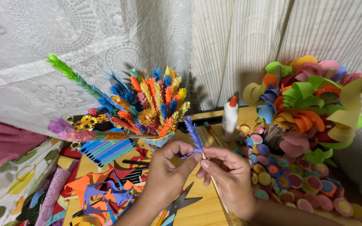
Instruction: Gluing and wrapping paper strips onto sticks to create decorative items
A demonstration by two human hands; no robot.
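Observation:
My left hand (167, 169) and my right hand (227, 178) meet over a wooden board (202, 209), both pinching a thin wooden stick (215, 184) with a fringed purple paper sprig (192, 133) wound on its upper end. The left thumb and fingers press the purple paper at the sprig's base. The right hand grips the stick just below. Behind the hands stands a bunch of fringed paper sprigs (151, 106) in orange, yellow, blue and green.
A white glue bottle (229, 118) with an orange cap stands behind the right hand. Scissors (180, 204) lie under the left wrist. Paper scraps (105, 190) lie at left; round paper flowers (290, 175) and curled paper blooms (311, 104) at right. A curtain hangs behind.

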